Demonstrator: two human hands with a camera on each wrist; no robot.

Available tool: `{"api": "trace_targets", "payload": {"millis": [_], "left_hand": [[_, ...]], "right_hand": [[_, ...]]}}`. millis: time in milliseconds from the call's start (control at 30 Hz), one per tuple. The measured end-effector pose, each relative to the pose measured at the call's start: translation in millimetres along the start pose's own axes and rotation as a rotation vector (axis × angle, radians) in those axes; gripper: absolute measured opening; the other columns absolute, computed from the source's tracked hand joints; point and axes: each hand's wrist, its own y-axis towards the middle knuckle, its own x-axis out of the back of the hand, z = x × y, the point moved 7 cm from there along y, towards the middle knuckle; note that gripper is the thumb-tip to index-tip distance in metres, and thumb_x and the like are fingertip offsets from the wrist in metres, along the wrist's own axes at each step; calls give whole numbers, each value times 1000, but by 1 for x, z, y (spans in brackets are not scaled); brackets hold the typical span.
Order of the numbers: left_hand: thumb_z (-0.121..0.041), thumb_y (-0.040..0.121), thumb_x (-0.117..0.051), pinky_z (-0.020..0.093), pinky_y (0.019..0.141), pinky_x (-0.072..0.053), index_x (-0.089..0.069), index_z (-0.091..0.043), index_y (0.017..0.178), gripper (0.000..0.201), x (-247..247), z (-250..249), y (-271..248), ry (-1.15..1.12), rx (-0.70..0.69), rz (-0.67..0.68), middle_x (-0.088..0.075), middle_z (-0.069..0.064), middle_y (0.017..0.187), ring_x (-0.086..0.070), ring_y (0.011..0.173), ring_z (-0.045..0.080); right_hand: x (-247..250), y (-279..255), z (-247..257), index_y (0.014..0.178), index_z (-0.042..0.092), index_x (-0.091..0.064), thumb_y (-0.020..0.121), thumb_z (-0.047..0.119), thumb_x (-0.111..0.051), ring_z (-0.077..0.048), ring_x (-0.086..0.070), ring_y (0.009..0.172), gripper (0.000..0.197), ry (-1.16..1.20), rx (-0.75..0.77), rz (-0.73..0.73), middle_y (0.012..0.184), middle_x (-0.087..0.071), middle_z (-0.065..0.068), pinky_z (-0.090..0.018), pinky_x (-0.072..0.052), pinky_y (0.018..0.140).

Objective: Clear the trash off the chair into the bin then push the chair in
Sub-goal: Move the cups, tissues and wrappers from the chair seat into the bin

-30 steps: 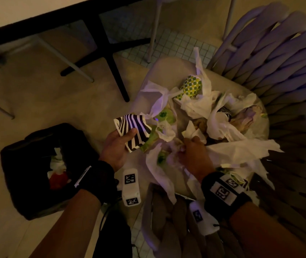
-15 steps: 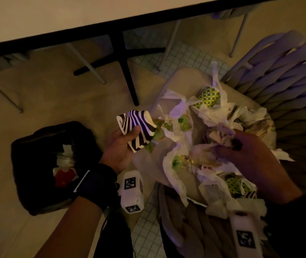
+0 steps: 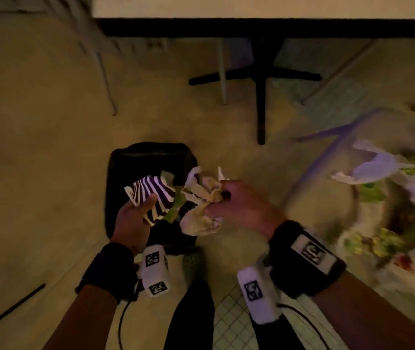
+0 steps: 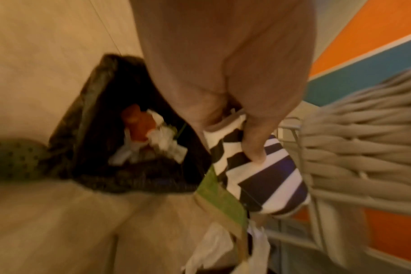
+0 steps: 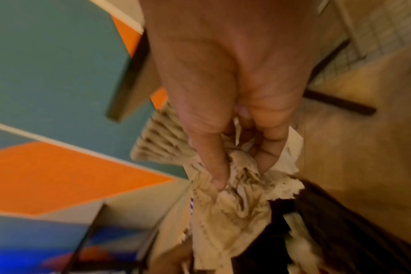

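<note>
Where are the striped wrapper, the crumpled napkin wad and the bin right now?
striped wrapper (image 3: 154, 195): head view, on its black-and-white stripes.
crumpled napkin wad (image 3: 202, 205): head view, on the middle of the bundle.
bin (image 3: 150, 154): head view, on its dark far rim.

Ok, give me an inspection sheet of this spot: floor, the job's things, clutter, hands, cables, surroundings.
Surface: beige floor, tiled patch near the feet.
Job's things: black bin open, with trash inside; chair at right, blurred, paper trash left on its seat.
Clutter: nothing seen beyond the trash.
Hands: left hand holds a striped wrapper over the bin; right hand grips crumpled paper at the bin's edge.
Cables: thin cable hanging from the left wrist unit.
Surroundings: table on a black pedestal base, other chair legs, orange and teal wall.
</note>
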Motion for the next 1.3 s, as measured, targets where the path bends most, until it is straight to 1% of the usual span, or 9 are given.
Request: {"api": "trace_targets", "payload": {"millis": [133,233,367,500,633,767,900,1100,1300], "left_hand": [[-10,93,-58,27,64,-53,-59,0,119,28,69,4,30,230,-70,-248,-67,12,97,-66,89,27],[-8,91,-59,41,84,-52,-55,-1,123,33,112,15,64,386,-104,-368,-64,18,113,-62,104,34],[-13,91,-60,51,90,-52,-54,-8,109,20,129,20,96,703,-176,-390,-64,17,111,-62,100,32],[-42,76,-76,45,114,-29,-20,-27,150,94,125,36,114,659,-150,-157,-27,3,157,-31,142,25],[-41,73,-79,51,116,-18,4,-40,150,113,120,47,103,750,-47,-89,15,-6,161,1,149,21],[-52,71,-77,58,115,-23,-4,-48,148,107,97,47,80,803,-48,-5,6,-11,161,-8,149,20],[-39,76,-76,43,98,-40,-43,-15,136,72,25,42,55,804,-168,119,-49,3,133,-48,123,21],[-20,90,-64,31,95,-39,-53,-11,128,41,-150,68,15,1241,-247,385,-52,10,129,-50,122,27],[-47,68,-74,6,75,-40,-59,-9,119,65,-306,123,-40,1260,-254,746,-54,4,115,-55,103,17]], "right_hand": [[-85,78,-20,106,5,-62,77,16,-71,-22,-60,92,32,-150,-40,118,100,-66,-11,-22,-44,66],[-134,126,-44,114,1,-59,79,18,-71,-32,-60,108,41,-237,-105,146,111,-64,-17,-33,-46,80],[-173,170,-73,115,-2,-56,82,17,-69,-33,-59,109,40,-205,-128,100,104,-61,-17,-30,-42,75],[-196,182,-74,142,14,-36,88,20,-64,-26,-47,129,61,-51,-42,119,141,-49,-10,-28,-39,97],[-190,162,-71,146,17,-30,92,17,-56,-19,-43,131,61,-62,1,172,146,-43,-8,-18,-36,101],[-157,122,-72,142,21,-40,91,13,-52,-24,-47,130,53,51,-48,215,142,-49,-6,-33,-40,106],[-101,57,-70,128,13,-54,90,13,-56,-25,-60,112,39,124,-89,182,124,-62,-12,-31,-47,93],[45,-32,-126,116,-1,-58,87,1,-60,7,-54,60,30,219,-68,-42,77,-55,5,-5,-37,58],[230,-86,-186,122,14,-56,77,3,-62,-29,-53,107,47,-206,-157,-534,118,-55,-14,-27,-41,83]]}}
